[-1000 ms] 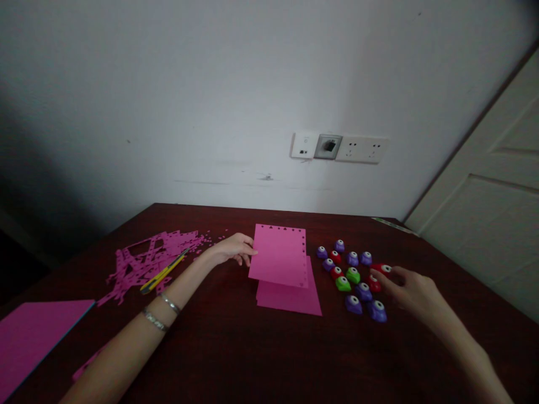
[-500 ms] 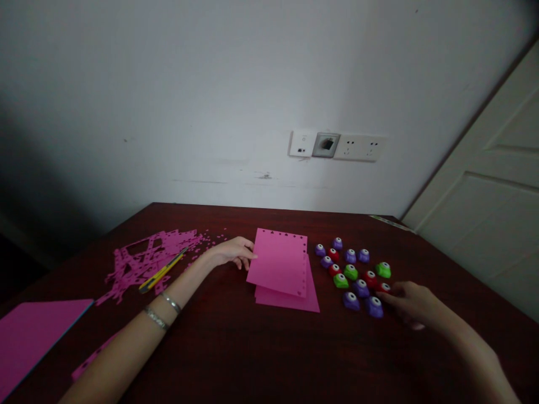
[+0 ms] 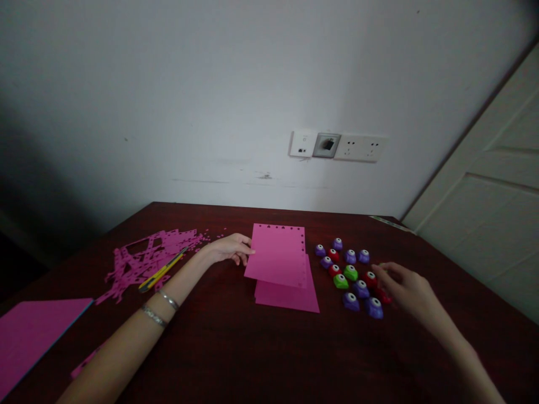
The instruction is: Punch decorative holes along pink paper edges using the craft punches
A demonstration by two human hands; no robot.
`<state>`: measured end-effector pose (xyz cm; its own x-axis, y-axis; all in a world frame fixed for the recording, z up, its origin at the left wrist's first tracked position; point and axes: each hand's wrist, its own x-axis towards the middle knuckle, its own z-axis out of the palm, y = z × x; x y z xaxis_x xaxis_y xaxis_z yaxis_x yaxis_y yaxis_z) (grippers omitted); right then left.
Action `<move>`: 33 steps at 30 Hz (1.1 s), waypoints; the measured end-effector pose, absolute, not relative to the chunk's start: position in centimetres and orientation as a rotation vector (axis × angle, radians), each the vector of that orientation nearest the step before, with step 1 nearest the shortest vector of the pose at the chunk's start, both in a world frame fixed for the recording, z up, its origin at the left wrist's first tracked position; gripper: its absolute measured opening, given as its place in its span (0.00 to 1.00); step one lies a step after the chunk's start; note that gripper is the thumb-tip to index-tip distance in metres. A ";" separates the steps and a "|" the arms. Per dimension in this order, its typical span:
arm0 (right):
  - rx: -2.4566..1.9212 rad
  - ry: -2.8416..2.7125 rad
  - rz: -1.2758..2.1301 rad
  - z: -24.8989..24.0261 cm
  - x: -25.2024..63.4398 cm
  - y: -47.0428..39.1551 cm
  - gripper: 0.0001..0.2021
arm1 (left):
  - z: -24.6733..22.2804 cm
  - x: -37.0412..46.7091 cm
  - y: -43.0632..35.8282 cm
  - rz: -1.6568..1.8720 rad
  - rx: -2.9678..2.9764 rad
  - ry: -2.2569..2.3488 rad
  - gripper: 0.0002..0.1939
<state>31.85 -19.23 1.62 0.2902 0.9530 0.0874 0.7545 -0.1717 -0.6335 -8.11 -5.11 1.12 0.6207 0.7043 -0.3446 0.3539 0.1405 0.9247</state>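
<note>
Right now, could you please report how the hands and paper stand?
Left hand pinching punched pink sheet, overlapping another sheet. Right hand at colored hole punches, grasp unclear. Yellow cutter apart from both hands.

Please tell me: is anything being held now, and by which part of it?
The left grip holds the pink rectangular paper sheet with punched holes by its left edge. Whether the right grip holds anything cannot be told.

Dark-red table (image 3: 236,353) | pink scraps (image 3: 173,242) | lower pink sheet (image 3: 287,297) | coloured punches (image 3: 351,273) | far-right strip (image 3: 391,223), hard to identify
</note>
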 end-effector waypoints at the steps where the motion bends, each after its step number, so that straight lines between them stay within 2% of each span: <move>1: -1.883 -1.531 0.543 1.5 30.6 -19.2 0.18 | 1.0 -8.2 -5.0 0.320 1.462 0.945 0.18; 4: -1.656 -1.560 0.818 0.6 26.3 -19.5 0.18 | 0.9 -8.2 -4.9 0.315 1.456 0.942 0.19; 8: -1.505 -1.657 1.026 -1.1 22.1 -20.0 0.16 | 0.8 -8.2 -5.0 0.304 1.459 0.923 0.19; 22: -1.382 -1.464 1.267 -1.5 20.8 -19.9 0.17 | 1.3 -7.9 -5.6 0.274 1.468 0.903 0.14; 33: -1.357 -1.377 1.193 -0.6 21.1 -18.6 0.19 | 1.6 -8.2 -5.6 0.261 1.500 0.904 0.16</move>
